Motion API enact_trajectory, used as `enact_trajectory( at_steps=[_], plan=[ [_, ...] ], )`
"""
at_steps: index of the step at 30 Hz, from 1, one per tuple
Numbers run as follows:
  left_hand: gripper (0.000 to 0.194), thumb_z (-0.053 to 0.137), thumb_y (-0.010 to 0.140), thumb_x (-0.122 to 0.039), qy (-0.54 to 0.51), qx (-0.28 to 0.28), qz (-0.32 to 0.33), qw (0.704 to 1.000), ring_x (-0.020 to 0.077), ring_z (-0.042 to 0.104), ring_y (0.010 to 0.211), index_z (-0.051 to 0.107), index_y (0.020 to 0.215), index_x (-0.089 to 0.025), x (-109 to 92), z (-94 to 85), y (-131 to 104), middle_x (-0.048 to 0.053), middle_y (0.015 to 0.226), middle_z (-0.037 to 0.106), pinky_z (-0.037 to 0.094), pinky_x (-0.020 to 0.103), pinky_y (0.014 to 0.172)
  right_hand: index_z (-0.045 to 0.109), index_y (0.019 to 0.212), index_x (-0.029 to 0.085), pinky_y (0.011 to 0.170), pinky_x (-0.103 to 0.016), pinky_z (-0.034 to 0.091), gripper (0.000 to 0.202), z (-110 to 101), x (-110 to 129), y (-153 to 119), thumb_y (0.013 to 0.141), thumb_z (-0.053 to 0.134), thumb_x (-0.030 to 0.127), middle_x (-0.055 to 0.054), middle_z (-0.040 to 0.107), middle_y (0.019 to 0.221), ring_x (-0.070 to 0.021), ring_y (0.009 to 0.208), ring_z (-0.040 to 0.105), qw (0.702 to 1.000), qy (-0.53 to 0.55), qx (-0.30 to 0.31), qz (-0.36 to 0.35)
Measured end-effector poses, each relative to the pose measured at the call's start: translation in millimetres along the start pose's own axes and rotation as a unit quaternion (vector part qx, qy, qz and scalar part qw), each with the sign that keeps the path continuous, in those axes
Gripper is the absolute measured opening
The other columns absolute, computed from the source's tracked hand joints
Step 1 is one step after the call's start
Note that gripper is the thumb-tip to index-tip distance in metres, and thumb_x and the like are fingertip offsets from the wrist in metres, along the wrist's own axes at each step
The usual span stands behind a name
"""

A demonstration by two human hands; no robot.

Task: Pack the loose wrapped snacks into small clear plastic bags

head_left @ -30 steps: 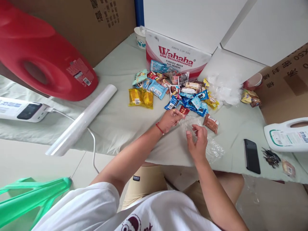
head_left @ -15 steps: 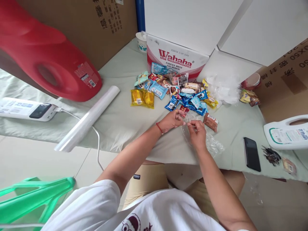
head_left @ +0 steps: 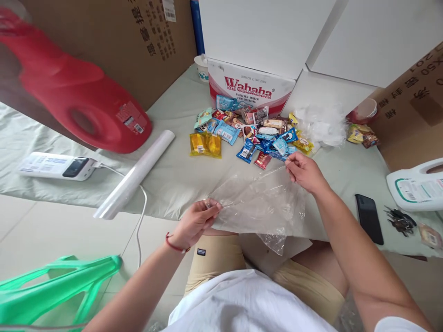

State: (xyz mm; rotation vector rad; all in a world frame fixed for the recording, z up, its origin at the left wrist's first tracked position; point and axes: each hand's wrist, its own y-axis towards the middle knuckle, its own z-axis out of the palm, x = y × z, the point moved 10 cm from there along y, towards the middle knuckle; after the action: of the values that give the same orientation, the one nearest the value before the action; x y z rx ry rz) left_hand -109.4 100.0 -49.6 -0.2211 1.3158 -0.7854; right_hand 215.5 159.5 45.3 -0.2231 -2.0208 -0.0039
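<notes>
A sheet of clear plastic film (head_left: 256,203) is stretched between my two hands, part of it hanging past the front edge of the cloth-covered surface (head_left: 187,180). My left hand (head_left: 200,216) pinches its left end, near that edge. Further up and to the right, my right hand (head_left: 304,170) is closed on its upper corner. Just beyond the film lies a heap of wrapped snacks: a small red packet (head_left: 263,160), blue packets (head_left: 246,150), and a yellow packet (head_left: 205,145) to the left. Whether the film is a bag or a single layer, I cannot tell.
Left: a roll of clear film (head_left: 134,175), a power bank (head_left: 58,167) with a cable, and a large red jug (head_left: 86,101). Behind the snacks stands a Wahaha carton (head_left: 251,87). Right: crumpled clear plastic (head_left: 320,122), a phone (head_left: 368,219), keys (head_left: 399,220) and a white jug (head_left: 417,184).
My hands have moved apart, the left toward the front edge and left, the right outward to the right. The bunched film between them is now spread out.
</notes>
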Motion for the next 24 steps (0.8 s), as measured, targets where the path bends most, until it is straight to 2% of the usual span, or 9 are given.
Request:
enact_trajectory(
  at_steps=[4,6,8,10,12,13,15,19,24],
  plan=[
    [0.046,0.082,0.066,-0.046,0.118,-0.147,0.059,0.98,0.0069,0.04,0.054,0.064,0.097,-0.016,-13,-53.9,-27,-0.003,0.073,0.055,0.03,0.022,0.049,0.059,0.088,0.022,0.055,-0.026,0.038,0.023,48,14,35,0.09,0.058,0.045,0.002,0.061,0.07,-0.0133,0.053,0.051,0.988,-0.077,0.112,-0.069],
    [0.039,0.075,0.072,-0.035,0.221,-0.296,0.156,0.916,0.0098,0.046,0.06,0.063,0.105,-0.019,-48,-73.9,-57,-0.001,0.083,0.058,0.038,0.024,0.055,0.062,0.09,0.021,0.061,-0.026,0.038,0.022,76,24,49,0.092,0.055,0.041,0.001,0.064,0.072,-0.0149,0.061,0.054,0.971,-0.124,0.161,-0.124],
    [0.026,0.067,0.079,-0.025,0.314,-0.404,0.288,0.809,0.0124,0.05,0.065,0.063,0.104,-0.021,-91,-62.1,-94,0.001,0.089,0.06,0.044,0.028,0.062,0.065,0.091,0.02,0.066,-0.026,0.038,0.02,102,36,60,0.094,0.054,0.036,0.0,0.065,0.075,-0.0153,0.067,0.055,0.949,-0.171,0.194,-0.18],
    [0.018,0.058,0.085,-0.017,0.387,-0.358,0.425,0.736,0.016,0.057,0.074,0.066,0.099,-0.023,-122,-13.6,-107,0.004,0.091,0.064,0.048,0.031,0.069,0.067,0.093,0.019,0.068,-0.026,0.038,0.019,121,47,69,0.095,0.053,0.032,0.0,0.066,0.077,-0.0153,0.07,0.055,0.928,-0.213,0.211,-0.219],
    [0.023,0.051,0.09,-0.014,0.466,-0.165,0.504,0.709,0.0193,0.063,0.082,0.069,0.098,-0.024,-125,53.3,-87,0.007,0.093,0.069,0.052,0.033,0.074,0.07,0.097,0.019,0.074,-0.026,0.04,0.019,131,59,75,0.096,0.054,0.028,-0.002,0.068,0.084,-0.0166,0.076,0.058,0.909,-0.255,0.217,-0.249],
    [0.025,0.049,0.091,-0.013,0.51,-0.079,0.506,0.691,0.0203,0.065,0.084,0.07,0.099,-0.023,-117,80.8,-70,0.008,0.094,0.071,0.053,0.035,0.076,0.071,0.1,0.019,0.077,-0.027,0.042,0.019,129,65,76,0.096,0.054,0.026,-0.004,0.069,0.09,-0.0181,0.082,0.06,0.901,-0.278,0.206,-0.26],
    [0.026,0.048,0.093,-0.015,0.599,-0.01,0.469,0.649,0.025,0.067,0.094,0.073,0.099,-0.02,-97,109.8,-30,0.011,0.095,0.073,0.054,0.041,0.086,0.071,0.109,0.018,0.087,-0.032,0.045,0.022,112,79,73,0.096,0.055,0.023,-0.009,0.069,0.107,-0.0229,0.098,0.061,0.892,-0.331,0.141,-0.274],
    [0.033,0.046,0.097,-0.015,0.651,-0.038,0.423,0.629,0.03,0.056,0.135,0.074,0.114,-0.017,-75,110.8,30,0.015,0.126,0.071,0.038,0.053,0.117,0.066,0.13,0.018,0.105,-0.047,0.044,0.037,60,88,21,0.102,0.043,0.023,-0.015,0.064,0.127,-0.0308,0.122,0.055,0.887,-0.375,-0.041,-0.267],
    [0.051,0.047,0.101,-0.034,0.684,-0.105,0.339,0.637,0.0394,0.033,0.153,0.054,0.149,-0.021,-57,81.4,39,0.016,0.163,0.041,0.017,0.071,0.122,0.057,0.145,0.026,0.117,-0.055,0.04,0.044,83,18,-79,0.102,0.05,0.034,-0.01,0.045,0.159,-0.0303,0.145,0.042,0.889,-0.349,0.105,-0.278]
  ],
)
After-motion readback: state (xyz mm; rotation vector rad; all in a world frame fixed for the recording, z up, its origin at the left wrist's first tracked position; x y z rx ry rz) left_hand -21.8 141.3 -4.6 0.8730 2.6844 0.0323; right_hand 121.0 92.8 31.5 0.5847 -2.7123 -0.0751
